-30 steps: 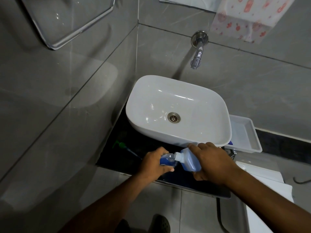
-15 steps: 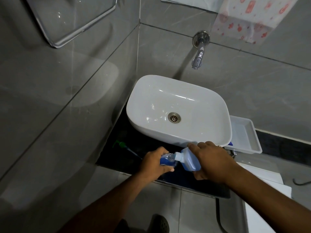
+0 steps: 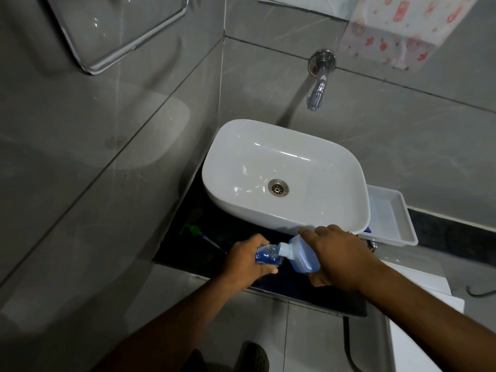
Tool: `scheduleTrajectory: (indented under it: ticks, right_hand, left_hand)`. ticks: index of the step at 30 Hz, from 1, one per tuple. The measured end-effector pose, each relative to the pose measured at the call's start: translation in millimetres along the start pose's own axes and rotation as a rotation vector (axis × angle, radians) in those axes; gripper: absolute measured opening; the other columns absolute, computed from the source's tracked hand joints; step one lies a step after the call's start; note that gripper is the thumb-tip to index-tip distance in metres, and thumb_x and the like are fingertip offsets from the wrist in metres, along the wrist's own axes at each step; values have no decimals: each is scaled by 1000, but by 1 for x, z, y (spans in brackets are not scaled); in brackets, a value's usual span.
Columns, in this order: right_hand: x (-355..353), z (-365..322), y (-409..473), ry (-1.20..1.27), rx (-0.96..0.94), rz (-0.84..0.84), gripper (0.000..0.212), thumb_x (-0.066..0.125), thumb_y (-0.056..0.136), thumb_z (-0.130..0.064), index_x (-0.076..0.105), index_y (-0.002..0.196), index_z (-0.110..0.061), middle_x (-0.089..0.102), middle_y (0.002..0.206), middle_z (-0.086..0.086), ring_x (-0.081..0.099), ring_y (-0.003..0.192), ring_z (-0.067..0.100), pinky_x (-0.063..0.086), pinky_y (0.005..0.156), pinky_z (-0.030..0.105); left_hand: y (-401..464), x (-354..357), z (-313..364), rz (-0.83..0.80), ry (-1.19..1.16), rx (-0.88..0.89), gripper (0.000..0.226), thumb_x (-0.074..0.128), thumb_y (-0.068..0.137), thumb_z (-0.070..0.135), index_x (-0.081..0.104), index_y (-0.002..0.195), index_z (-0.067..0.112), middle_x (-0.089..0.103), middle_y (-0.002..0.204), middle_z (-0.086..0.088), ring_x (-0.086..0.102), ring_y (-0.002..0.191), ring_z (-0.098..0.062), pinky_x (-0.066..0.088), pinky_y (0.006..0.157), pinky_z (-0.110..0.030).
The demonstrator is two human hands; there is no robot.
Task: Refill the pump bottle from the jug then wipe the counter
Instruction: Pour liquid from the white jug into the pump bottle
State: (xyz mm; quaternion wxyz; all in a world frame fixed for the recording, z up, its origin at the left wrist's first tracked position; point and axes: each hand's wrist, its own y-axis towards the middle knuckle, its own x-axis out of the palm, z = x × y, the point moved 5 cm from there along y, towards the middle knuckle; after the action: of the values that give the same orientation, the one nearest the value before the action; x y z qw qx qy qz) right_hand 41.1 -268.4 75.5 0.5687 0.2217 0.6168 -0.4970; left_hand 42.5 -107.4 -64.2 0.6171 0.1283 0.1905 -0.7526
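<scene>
Right hand (image 3: 341,257) wraps the tipped jug (image 3: 304,255) spout-to-mouth over the small clear pump bottle (image 3: 268,254) gripped by left hand (image 3: 245,261) above the counter (image 3: 188,245); both look light, thin-walled, slippery, best held mid-body.

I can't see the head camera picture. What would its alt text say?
A person's right hand tips a jug of blue liquid so its white spout meets the mouth of a small clear bottle gripped in the left hand, above a dark counter. Behind sit a white basin, a wall tap and a white tray; a green pump head lies to the left.
</scene>
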Motion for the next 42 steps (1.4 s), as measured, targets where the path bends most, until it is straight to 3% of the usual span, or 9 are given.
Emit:
scheduleTrajectory:
  ticks: [5,13,31,38,42]
  right_hand:
    - [-1,-1,0,-17,2,-5,88,72,57,-51,37,133,-25,61,110,1,56,95,22,51,75,34]
    - [-3,0,0,-3,-2,2,85,72,56,-50,39,131,-26,61,109,0,56,93,20,45,69,30]
    - [-4,-1,2,5,-6,22,88,73,56,-52,37,133,-26,62,111,1,58,94,20,48,74,30]
    - [-6,-2,2,10,-2,21,89,74,58,-51,36,134,-25,62,113,1,58,97,20,50,78,32]
    - [-7,-2,2,-4,-3,19,86,73,57,-49,39,132,-24,62,109,2,58,93,21,46,71,29]
  left_hand:
    - [0,2,-1,-9,1,-1,50,90,59,29,54,92,38,67,93,12,65,84,-3,56,70,-20]
    - [0,1,-2,-13,-16,-6,52,90,58,30,51,89,45,64,86,20,63,80,5,51,63,-10]
    - [0,1,-3,-11,-19,-8,53,91,57,32,51,90,46,63,84,20,62,78,8,51,62,-11]
    - [1,2,-3,-11,-23,-6,52,91,58,31,51,89,44,63,84,18,64,78,2,51,63,-13]
    - [1,2,-3,-19,-34,-12,51,91,58,29,51,87,43,63,84,16,64,79,1,50,62,-12]
